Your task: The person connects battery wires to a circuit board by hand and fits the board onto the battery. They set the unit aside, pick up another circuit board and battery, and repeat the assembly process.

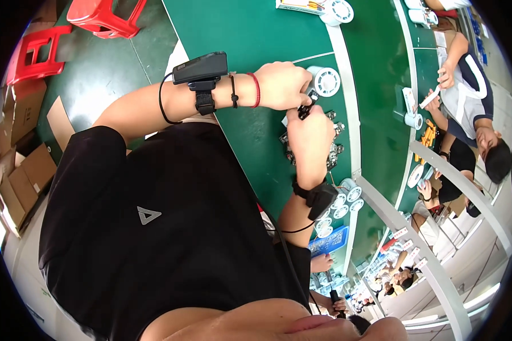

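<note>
My left hand (280, 84) and my right hand (312, 135) meet over the green table, both with curled fingers. Between their fingertips they grip a small black part (308, 106); its exact kind is largely hidden by the fingers. Just past my left knuckles stands a pale blue-white round housing (326, 82) with a slotted face. Several small dark parts with metal bits (337, 149) lie in a cluster beneath and beside my right hand.
More pale round housings (340, 204) are grouped beyond my right wrist, near a blue tray (329, 241). At the table's far end lie a box (300, 5) and another housing (338, 11). Red stools (40, 54) and cartons (23, 182) stand left. Co-workers sit across a metal frame (352, 131).
</note>
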Action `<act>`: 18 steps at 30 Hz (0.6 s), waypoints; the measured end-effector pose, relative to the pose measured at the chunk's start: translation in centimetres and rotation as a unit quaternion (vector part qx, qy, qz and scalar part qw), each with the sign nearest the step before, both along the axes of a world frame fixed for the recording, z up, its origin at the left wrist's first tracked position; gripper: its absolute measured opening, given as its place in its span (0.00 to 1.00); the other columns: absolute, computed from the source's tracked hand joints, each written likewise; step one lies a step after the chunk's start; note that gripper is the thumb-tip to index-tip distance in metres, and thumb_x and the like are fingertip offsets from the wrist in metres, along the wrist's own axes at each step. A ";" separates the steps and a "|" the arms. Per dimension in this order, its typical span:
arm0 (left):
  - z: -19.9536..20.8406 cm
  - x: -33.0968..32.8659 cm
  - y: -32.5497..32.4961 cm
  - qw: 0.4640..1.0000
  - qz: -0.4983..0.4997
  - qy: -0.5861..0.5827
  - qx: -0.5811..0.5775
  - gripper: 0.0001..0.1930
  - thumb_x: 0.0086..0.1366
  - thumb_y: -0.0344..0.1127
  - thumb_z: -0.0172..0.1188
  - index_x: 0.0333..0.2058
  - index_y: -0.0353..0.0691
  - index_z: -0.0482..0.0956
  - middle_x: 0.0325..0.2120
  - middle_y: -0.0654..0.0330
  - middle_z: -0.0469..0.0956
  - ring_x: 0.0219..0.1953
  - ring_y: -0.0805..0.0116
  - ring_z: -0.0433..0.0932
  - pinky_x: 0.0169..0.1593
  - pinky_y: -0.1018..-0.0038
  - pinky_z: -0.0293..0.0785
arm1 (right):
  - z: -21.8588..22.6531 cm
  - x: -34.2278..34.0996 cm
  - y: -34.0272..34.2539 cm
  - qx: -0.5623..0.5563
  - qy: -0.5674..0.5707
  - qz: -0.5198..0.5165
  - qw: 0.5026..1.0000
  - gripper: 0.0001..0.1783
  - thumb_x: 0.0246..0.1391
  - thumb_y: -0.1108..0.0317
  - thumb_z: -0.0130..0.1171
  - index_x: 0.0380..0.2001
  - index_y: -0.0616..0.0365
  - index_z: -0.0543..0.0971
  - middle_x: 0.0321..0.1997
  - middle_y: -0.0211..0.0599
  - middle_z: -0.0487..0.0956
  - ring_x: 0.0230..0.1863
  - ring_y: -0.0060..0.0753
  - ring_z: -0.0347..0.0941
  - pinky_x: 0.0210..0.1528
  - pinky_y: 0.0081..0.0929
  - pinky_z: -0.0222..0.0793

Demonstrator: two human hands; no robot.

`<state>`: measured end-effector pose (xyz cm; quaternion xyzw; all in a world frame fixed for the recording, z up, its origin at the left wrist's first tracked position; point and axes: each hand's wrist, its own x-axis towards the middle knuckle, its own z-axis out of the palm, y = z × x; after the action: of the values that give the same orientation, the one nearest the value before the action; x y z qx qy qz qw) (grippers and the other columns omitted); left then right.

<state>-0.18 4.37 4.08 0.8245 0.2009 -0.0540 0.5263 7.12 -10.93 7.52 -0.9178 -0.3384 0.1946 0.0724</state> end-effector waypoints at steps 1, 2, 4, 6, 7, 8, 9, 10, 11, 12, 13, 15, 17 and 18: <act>-0.2 0.4 0.7 0.997 -0.014 -0.011 0.082 0.16 0.64 0.44 0.66 0.37 0.37 0.76 0.26 0.53 0.81 0.25 0.54 0.82 0.32 0.60 0.77 | -0.3 2.0 0.9 0.012 0.007 0.015 1.000 0.21 0.56 0.57 0.67 0.36 0.69 0.83 0.25 0.41 0.83 0.29 0.25 0.81 0.32 0.26 0.75; -0.4 1.1 1.5 0.983 0.049 -0.097 0.147 0.15 0.64 0.45 0.66 0.37 0.38 0.77 0.29 0.52 0.81 0.29 0.52 0.81 0.35 0.59 0.77 | 0.0 4.2 1.6 0.022 0.009 0.019 1.000 0.22 0.54 0.55 0.67 0.33 0.68 0.84 0.24 0.41 0.83 0.27 0.26 0.81 0.31 0.27 0.75; -0.4 2.5 4.7 0.909 0.160 -0.254 0.289 0.14 0.62 0.44 0.64 0.36 0.39 0.78 0.34 0.52 0.80 0.36 0.50 0.80 0.40 0.58 0.77 | 1.3 10.9 1.9 0.092 -0.005 -0.054 0.994 0.22 0.54 0.54 0.67 0.29 0.68 0.84 0.22 0.41 0.83 0.22 0.29 0.80 0.27 0.28 0.74; 1.8 2.5 8.0 0.849 0.198 -0.327 0.366 0.12 0.60 0.41 0.63 0.36 0.38 0.79 0.35 0.52 0.79 0.38 0.50 0.79 0.42 0.58 0.76 | 0.5 19.3 1.1 0.077 -0.079 -0.110 0.988 0.21 0.56 0.53 0.65 0.28 0.66 0.84 0.19 0.39 0.81 0.17 0.29 0.77 0.23 0.30 0.72; 3.1 2.1 8.8 0.885 0.161 -0.171 0.402 0.17 0.63 0.39 0.64 0.46 0.36 0.76 0.41 0.53 0.78 0.43 0.55 0.78 0.47 0.63 0.76 | 0.7 22.3 0.4 0.054 -0.080 -0.151 0.984 0.21 0.57 0.53 0.65 0.28 0.65 0.85 0.18 0.38 0.80 0.18 0.29 0.77 0.23 0.31 0.72; 1.9 2.4 9.2 0.882 0.144 -0.146 0.425 0.16 0.62 0.38 0.64 0.45 0.37 0.76 0.40 0.53 0.78 0.43 0.56 0.78 0.47 0.63 0.75 | 0.5 24.7 -2.4 0.025 -0.060 -0.166 0.984 0.21 0.57 0.52 0.64 0.29 0.63 0.85 0.18 0.41 0.81 0.18 0.34 0.78 0.23 0.33 0.73; 0.5 2.6 9.6 0.875 0.128 -0.111 0.453 0.15 0.61 0.37 0.63 0.44 0.37 0.76 0.39 0.54 0.78 0.43 0.56 0.77 0.46 0.63 0.74 | -1.9 28.1 -4.5 0.006 -0.038 -0.164 0.986 0.20 0.57 0.52 0.64 0.29 0.62 0.85 0.19 0.44 0.81 0.19 0.38 0.79 0.23 0.35 0.73; -4.2 3.4 11.0 0.836 0.149 -0.199 0.489 0.08 0.57 0.37 0.61 0.33 0.40 0.79 0.31 0.53 0.77 0.36 0.51 0.76 0.41 0.59 0.72 | -3.3 28.3 -5.4 -0.020 -0.055 -0.149 0.987 0.20 0.56 0.51 0.64 0.27 0.60 0.85 0.23 0.50 0.82 0.26 0.50 0.80 0.31 0.45 0.75; -4.4 3.1 10.5 0.874 0.135 -0.153 0.442 0.10 0.55 0.38 0.67 0.33 0.41 0.79 0.31 0.53 0.76 0.38 0.51 0.75 0.43 0.58 0.71 | -4.6 28.5 -6.3 -0.052 -0.073 -0.136 0.987 0.20 0.56 0.50 0.65 0.26 0.58 0.84 0.27 0.56 0.82 0.34 0.61 0.82 0.38 0.54 0.76; -4.3 1.7 9.7 0.884 0.145 -0.143 0.422 0.12 0.54 0.40 0.68 0.31 0.40 0.78 0.31 0.53 0.76 0.38 0.52 0.74 0.44 0.59 0.70 | -5.0 26.3 -5.8 -0.043 -0.188 -0.086 0.977 0.21 0.54 0.49 0.66 0.32 0.59 0.83 0.34 0.58 0.83 0.42 0.62 0.81 0.46 0.57 0.74; -4.4 0.0 8.8 0.895 0.155 -0.149 0.391 0.14 0.53 0.41 0.69 0.31 0.40 0.77 0.32 0.53 0.76 0.38 0.52 0.74 0.46 0.59 0.69 | -2.3 21.4 -2.8 -0.072 -0.242 -0.089 0.963 0.21 0.55 0.53 0.66 0.41 0.60 0.81 0.43 0.59 0.82 0.46 0.62 0.80 0.48 0.55 0.74; -3.2 -2.4 5.7 0.905 0.145 -0.176 0.359 0.15 0.54 0.42 0.69 0.32 0.38 0.76 0.32 0.54 0.75 0.39 0.55 0.75 0.45 0.61 0.69 | 1.5 12.8 -2.7 0.037 -0.169 -0.022 0.985 0.20 0.56 0.66 0.65 0.51 0.60 0.78 0.49 0.51 0.77 0.47 0.59 0.78 0.50 0.49 0.74; -2.4 -4.5 2.8 0.919 0.105 -0.178 0.337 0.15 0.54 0.42 0.69 0.31 0.38 0.75 0.31 0.55 0.75 0.38 0.57 0.76 0.45 0.62 0.70 | 0.9 6.8 -3.7 0.138 0.015 0.174 0.975 0.20 0.52 0.74 0.63 0.51 0.57 0.79 0.52 0.48 0.76 0.53 0.54 0.73 0.56 0.45 0.71; -2.5 -5.2 1.6 0.917 0.107 -0.182 0.339 0.15 0.54 0.42 0.69 0.31 0.38 0.75 0.31 0.55 0.75 0.38 0.57 0.76 0.45 0.62 0.70 | 0.2 4.2 -4.0 0.125 -0.020 0.231 0.965 0.19 0.51 0.77 0.62 0.48 0.57 0.81 0.51 0.46 0.75 0.54 0.53 0.72 0.55 0.44 0.70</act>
<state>-5.37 5.93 1.53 0.9227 0.1948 0.2252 0.2449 11.35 -14.96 7.70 -0.8022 -0.5641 0.1436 0.1329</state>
